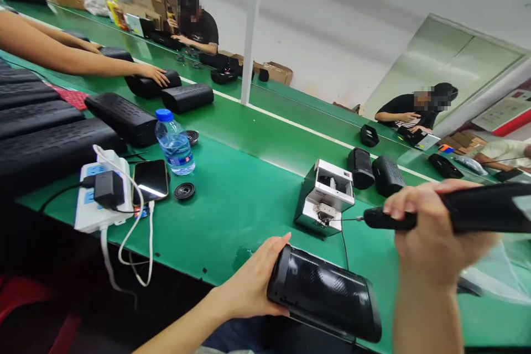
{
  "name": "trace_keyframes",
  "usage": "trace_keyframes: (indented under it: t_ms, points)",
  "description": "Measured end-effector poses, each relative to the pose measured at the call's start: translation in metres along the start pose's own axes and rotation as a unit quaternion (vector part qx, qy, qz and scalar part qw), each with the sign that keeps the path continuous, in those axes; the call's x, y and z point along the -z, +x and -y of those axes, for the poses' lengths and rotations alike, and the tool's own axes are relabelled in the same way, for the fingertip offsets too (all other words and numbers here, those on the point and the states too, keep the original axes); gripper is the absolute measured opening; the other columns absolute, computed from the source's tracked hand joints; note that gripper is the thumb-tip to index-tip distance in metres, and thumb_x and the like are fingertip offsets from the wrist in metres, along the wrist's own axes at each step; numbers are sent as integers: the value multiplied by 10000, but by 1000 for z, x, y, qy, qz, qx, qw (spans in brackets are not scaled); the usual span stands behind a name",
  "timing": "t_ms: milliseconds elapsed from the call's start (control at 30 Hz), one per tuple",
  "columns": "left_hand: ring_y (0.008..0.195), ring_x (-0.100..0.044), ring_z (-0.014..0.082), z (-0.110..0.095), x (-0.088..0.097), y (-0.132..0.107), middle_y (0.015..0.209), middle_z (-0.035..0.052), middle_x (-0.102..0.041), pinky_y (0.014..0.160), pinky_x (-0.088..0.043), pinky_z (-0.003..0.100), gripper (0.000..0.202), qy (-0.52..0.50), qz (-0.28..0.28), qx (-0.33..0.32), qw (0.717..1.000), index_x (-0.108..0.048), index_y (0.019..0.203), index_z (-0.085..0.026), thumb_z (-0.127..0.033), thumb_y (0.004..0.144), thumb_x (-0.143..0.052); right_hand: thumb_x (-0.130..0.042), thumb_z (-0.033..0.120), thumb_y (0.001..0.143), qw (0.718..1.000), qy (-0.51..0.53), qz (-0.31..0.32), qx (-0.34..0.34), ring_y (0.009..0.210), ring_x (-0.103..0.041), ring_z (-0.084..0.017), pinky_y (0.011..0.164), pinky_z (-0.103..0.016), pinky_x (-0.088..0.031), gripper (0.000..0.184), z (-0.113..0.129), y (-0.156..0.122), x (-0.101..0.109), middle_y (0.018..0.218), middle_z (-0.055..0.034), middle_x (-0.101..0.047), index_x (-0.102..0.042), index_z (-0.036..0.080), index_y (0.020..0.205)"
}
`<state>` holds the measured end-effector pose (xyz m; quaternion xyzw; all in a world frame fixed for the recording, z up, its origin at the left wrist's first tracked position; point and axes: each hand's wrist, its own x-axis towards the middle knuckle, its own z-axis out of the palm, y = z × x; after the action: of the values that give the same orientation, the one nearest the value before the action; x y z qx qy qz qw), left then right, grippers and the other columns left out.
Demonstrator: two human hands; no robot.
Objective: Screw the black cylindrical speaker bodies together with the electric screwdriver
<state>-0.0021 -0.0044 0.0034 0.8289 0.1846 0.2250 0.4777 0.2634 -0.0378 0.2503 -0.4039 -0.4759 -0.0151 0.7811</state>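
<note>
Clasping speaker (327, 293) by its end in curled left hand (252, 285), fisting screwdriver (477, 211) in right hand (431, 238), bit at feeder (326, 193) past the fingertips; likely rigid, slick, best held endwise.

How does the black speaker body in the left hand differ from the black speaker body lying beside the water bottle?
The glossy black speaker body is gripped by the left hand; the matte black speaker body beside the clear water bottle lies untouched on the green bench. The held one shows fine shiny mesh; the lying one shows coarser dotted rows. Both are black, rounded and long.
</note>
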Motion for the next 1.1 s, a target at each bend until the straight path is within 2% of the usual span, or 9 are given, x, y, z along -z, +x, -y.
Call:
trace_keyframes:
  t_ms: [67,167,333,500,600,733,867,967,1100]
  points:
    - [1707,-378,520,0,1,0,1808,214,-368,1412,-360,748,1544,-14,4,-6,1000,-38,1851,-409,-510,746,-1111,-844,176,833,999,-25,26,6,462,-535,-167,472,-295,-517,235,-13,-6,-22,637,45,-573,-628,192,924]
    - [1703,-393,509,-2,4,2,1803,204,-376,1412,-378,717,1489,-29,16,-13,999,-69,1845,-409,-541,770,-1090,-842,217,879,998,-52,26,-20,474,-548,-164,506,-293,-536,221,-25,-12,-31,619,45,-560,-630,180,933]
    - [1692,-412,507,-2,6,4,1798,200,-386,1397,-396,720,1447,-36,21,-7,999,-93,1833,-418,-537,780,-1078,-835,258,896,994,-89,15,-58,479,-553,-169,523,-296,-534,251,-26,-15,-32,642,52,-574,-640,178,1032]
    - [1662,-454,485,-1,4,3,1773,185,-427,1394,-401,705,1429,-37,22,5,999,-117,1831,-422,-541,779,-1077,-817,233,843,993,-104,-34,-52,483,-516,-169,494,-302,-487,234,-14,-11,-35,627,64,-534,-614,204,955]
    - [1667,-448,488,-2,4,4,1773,196,-424,1394,-390,722,1443,-32,24,5,999,-107,1831,-416,-513,777,-1087,-811,225,830,992,-112,-38,-38,488,-519,-179,496,-318,-487,222,-11,-5,-36,628,59,-535,-604,218,912]
    - [1679,-438,494,-5,5,3,1786,200,-411,1389,-400,730,1477,-28,27,7,999,-93,1834,-415,-442,760,-1107,-829,280,839,991,-118,-39,-46,481,-524,-178,498,-308,-486,241,-20,-2,-37,613,56,-536,-611,214,917]
    - [1689,-430,511,-5,4,2,1805,208,-400,1390,-408,730,1618,-12,24,12,1000,-44,1853,-407,-335,682,-1158,-829,294,824,990,-120,-37,-67,460,-511,-181,484,-313,-479,259,-31,-1,-39,609,58,-531,-626,207,961]
    - [1722,-383,533,-3,2,1,1858,226,-346,1404,-378,757,1689,0,24,18,1000,19,1863,-395,-355,663,-1169,-810,259,805,990,-115,-45,-65,443,-483,-178,467,-312,-459,242,-33,-1,-38,599,60,-528,-622,213,950]
    - [1747,-342,546,1,0,0,1894,262,-296,1408,-358,783,1634,3,34,27,999,0,1868,-338,-428,705,-1144,-822,259,798,990,-109,-43,-75,439,-472,-181,447,-309,-435,253,-32,-1,-33,591,60,-519,-622,214,948]
